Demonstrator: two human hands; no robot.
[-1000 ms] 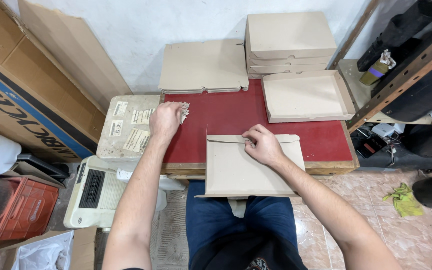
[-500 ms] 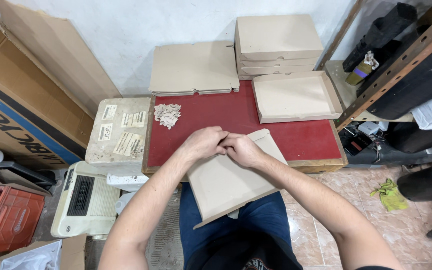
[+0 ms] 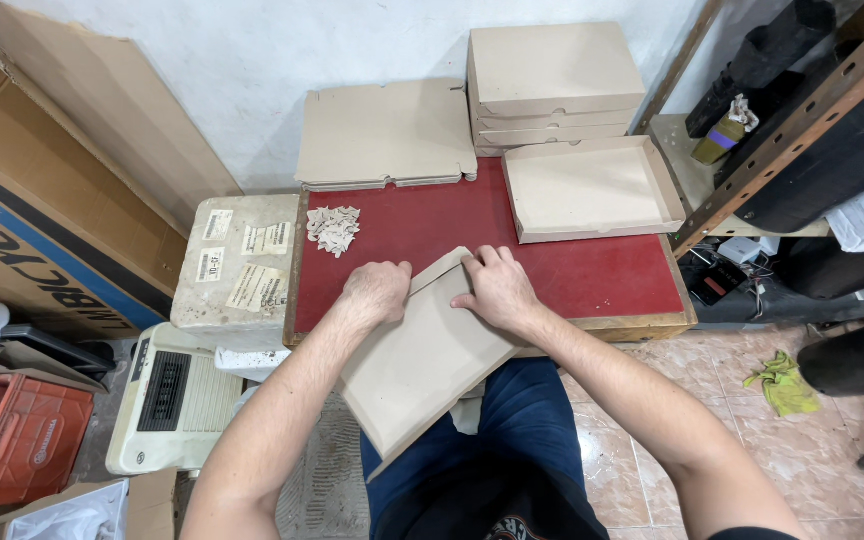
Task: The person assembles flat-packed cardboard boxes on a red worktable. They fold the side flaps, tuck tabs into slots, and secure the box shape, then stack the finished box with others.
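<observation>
Red table (image 3: 592,270) | cardboard sheet (image 3: 422,365) long axis diagonal (far end up-right) | both hands gripping

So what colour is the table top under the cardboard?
Dark red table top, seen in the head view.

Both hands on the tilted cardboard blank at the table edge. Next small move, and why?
Probably fold up the far edge flap: the left hand and right hand pinch the cardboard blank at its top edge, which is already bent up, while the rest hangs flat over the lap.
</observation>
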